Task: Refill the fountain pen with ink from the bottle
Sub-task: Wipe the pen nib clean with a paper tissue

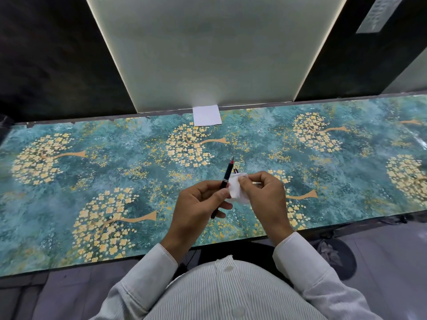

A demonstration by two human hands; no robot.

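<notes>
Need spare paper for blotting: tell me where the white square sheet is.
The white square sheet lies at the table's far edge, centre of the head view, against the pale wall panel.

Table [97, 172]: long top covered in teal sheet printed with yellow blossom trees. White paper square [207, 115] lies flat at far edge, centre, touching the back panel.

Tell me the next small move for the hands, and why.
Probably slide the tissue in the right hand up the pen toward its nib: the left hand holds the pen nib-up, and the tissue sits beside the barrel, well below the tip.
</notes>
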